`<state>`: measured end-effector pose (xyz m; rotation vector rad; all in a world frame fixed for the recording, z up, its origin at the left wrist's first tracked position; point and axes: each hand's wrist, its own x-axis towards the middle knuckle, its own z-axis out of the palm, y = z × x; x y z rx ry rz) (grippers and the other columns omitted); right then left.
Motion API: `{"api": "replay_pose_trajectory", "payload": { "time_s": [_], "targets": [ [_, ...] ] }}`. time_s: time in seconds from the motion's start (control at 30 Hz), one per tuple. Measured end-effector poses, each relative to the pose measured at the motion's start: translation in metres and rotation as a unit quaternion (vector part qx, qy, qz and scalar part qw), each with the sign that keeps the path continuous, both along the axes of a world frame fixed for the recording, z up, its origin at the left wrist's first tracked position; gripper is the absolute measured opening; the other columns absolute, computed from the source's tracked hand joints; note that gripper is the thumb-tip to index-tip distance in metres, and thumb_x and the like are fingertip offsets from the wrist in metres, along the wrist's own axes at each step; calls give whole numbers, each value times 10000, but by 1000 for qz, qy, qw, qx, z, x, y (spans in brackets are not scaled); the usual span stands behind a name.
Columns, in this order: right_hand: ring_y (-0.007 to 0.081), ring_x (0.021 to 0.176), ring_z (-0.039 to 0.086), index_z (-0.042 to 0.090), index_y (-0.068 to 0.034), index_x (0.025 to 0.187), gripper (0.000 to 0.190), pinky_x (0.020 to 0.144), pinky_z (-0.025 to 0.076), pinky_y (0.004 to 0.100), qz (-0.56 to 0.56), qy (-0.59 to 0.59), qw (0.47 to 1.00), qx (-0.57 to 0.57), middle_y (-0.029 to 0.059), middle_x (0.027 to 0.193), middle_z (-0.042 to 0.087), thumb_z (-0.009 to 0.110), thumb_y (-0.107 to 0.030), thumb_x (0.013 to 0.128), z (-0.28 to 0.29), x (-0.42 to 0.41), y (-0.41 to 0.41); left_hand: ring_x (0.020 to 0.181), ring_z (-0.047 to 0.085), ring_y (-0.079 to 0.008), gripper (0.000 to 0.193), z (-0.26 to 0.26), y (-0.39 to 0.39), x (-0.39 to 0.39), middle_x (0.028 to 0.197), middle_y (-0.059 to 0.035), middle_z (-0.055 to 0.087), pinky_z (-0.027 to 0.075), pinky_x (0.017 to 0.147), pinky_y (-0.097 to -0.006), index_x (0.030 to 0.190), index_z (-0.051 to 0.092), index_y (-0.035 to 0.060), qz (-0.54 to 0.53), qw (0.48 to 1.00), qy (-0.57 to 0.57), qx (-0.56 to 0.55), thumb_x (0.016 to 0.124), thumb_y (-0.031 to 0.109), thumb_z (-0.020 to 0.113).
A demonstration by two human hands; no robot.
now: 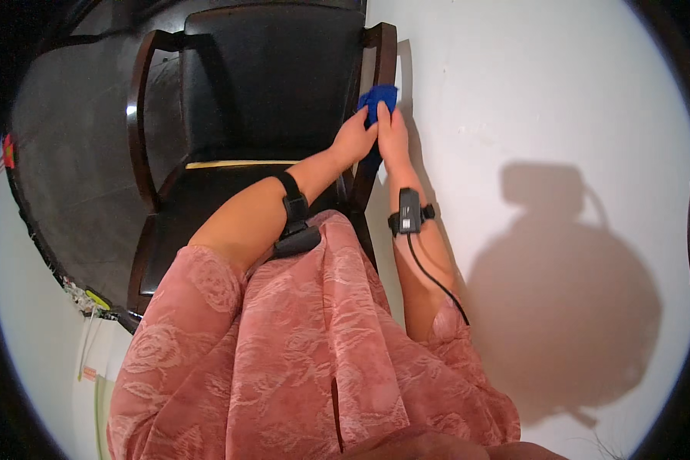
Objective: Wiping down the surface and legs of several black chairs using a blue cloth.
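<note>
A blue cloth (384,96) lies against the dark wooden right armrest (386,54) of a black upholstered armchair (270,86). My left hand (355,137) grips the cloth's near left side, fingers bent around it. On the cloth's right side is my right hand (392,135), its thumb pressed on top and its other fingers partly hidden. The two hands almost touch. Folds of the cloth hide part of the armrest beneath.
A white wall (523,103) stands close along the right of the chair. The chair's left armrest (141,121) curves beside a dark surface (75,149). A yellow strip (241,164) runs across the back of the black seat (218,201).
</note>
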<state>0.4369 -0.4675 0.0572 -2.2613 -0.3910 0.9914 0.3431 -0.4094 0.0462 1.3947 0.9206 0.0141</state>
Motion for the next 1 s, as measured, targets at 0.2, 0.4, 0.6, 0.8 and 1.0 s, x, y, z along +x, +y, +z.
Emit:
{"api": "replay_pose_trajectory", "payload": {
  "time_s": [0.2,0.4,0.6,0.8,1.0],
  "targets": [
    [415,1145,534,319,47,1384,577,964,413,444,39,-54,995,78,303,1260,514,523,-270,946,-10,-8,12,1062,573,-452,419,-15,2,-3,1115,-307,598,479,860,-453,1244,479,-5,3,1000,5,-19,951,292,517],
    [484,1178,486,181,66,1429,699,983,413,497,107,-144,979,-98,345,1334,430,545,-237,915,15,-16,36,1116,557,-431,461,-16,-23,-23,1180,-294,583,449,932,-431,1338,449,6,64,993,-94,-39,954,255,505],
    [468,1115,537,173,73,1421,732,919,456,500,154,-172,963,-136,328,1271,494,560,-271,903,-11,13,53,1160,537,-418,532,-26,-9,0,1240,-295,553,431,955,-412,1392,396,29,103,989,-66,-86,956,315,504],
    [477,1076,566,273,74,1363,689,919,456,510,176,-221,944,-171,340,1183,552,563,-320,877,-36,53,105,1212,509,-377,595,-25,19,23,1305,-260,525,390,1006,-392,1461,294,53,102,982,-31,-153,970,324,493],
    [472,1046,587,304,60,1338,653,903,477,504,240,-221,921,-213,335,1139,576,552,-319,866,-59,83,149,1185,535,-396,568,-29,23,28,1291,-275,535,402,996,-396,1474,283,69,157,977,-60,-131,975,262,472]
  ]
}}
